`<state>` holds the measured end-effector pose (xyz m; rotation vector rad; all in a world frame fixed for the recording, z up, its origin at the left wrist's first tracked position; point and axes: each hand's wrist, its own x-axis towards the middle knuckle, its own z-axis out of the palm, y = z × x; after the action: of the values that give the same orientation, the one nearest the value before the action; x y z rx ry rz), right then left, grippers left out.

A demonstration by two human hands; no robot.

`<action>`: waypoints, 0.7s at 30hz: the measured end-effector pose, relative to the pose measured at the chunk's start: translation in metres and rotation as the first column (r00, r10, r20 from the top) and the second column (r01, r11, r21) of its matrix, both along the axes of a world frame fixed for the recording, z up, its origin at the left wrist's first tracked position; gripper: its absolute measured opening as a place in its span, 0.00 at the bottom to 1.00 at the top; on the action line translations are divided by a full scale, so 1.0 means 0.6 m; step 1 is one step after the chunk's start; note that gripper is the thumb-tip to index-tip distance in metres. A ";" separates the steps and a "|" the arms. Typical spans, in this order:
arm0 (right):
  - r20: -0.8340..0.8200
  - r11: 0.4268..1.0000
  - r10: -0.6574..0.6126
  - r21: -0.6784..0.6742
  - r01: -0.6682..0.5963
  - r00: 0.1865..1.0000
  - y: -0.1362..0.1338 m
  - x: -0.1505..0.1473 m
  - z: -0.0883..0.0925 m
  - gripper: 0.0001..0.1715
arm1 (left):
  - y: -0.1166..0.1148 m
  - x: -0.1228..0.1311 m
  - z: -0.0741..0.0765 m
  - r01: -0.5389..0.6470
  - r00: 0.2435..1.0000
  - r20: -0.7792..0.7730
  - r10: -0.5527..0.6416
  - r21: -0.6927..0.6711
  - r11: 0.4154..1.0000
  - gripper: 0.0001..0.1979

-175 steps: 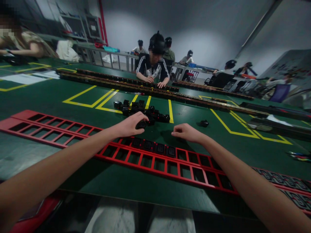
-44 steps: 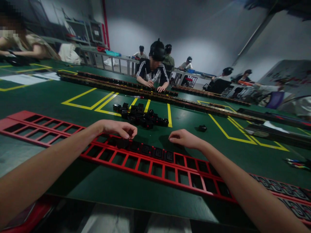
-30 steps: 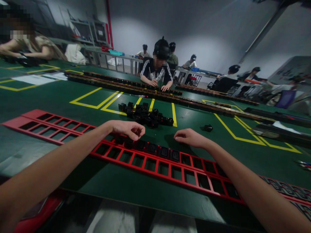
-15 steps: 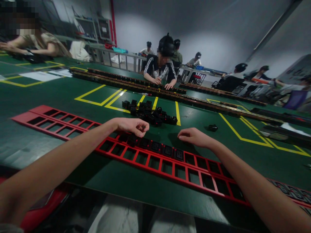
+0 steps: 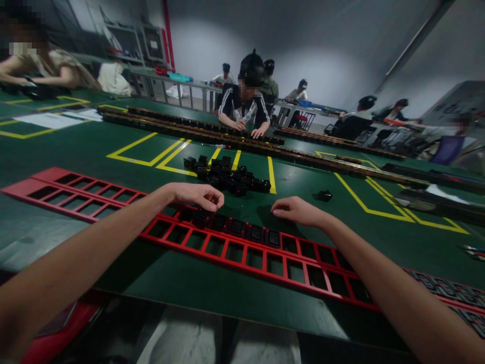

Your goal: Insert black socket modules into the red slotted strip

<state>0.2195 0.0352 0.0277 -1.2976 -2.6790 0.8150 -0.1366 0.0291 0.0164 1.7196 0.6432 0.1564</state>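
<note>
A long red lattice frame (image 5: pixel 222 257) with two rows of square openings lies across the green table in front of me. Several black socket modules (image 5: pixel 256 233) sit side by side in its far row. Just above the left end of these modules is my left hand (image 5: pixel 199 195), its fingers curled in towards the thumb; no object shows between the fingertips. My right hand (image 5: pixel 297 210) is on the far side of the frame, low over the table, with fingers stretched out and nothing in them. Beyond both hands is a pile of loose black modules (image 5: pixel 227 174).
One black piece (image 5: pixel 322 195) lies apart at the right. Long dark rails (image 5: pixel 303 154) cross the table, where a co-worker (image 5: pixel 244 101) bends over them. Another frame with filled openings (image 5: pixel 443 288) is at the lower right. Papers (image 5: pixel 49 120) lie far left.
The whole view has shifted slightly, so things appear a little further left. Both hands keep nearly the same pose and place over the frame.
</note>
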 end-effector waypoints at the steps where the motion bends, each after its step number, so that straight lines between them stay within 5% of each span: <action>1: -0.003 1.000 0.000 -0.004 0.000 1.000 0.000 0.000 0.000 0.20 | 0.000 -0.001 0.003 0.010 1.000 -0.015 -0.010 0.021 1.000 0.18; 21: 0.029 0.999 0.026 0.025 -0.026 0.999 -0.001 -0.002 0.001 0.18 | -0.004 -0.013 0.024 0.144 0.974 -0.168 -0.154 -0.068 0.987 0.22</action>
<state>0.2182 0.0343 0.0284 -1.2815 -2.7245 0.7691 -0.1442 0.0265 0.0309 1.7326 0.6360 -0.1166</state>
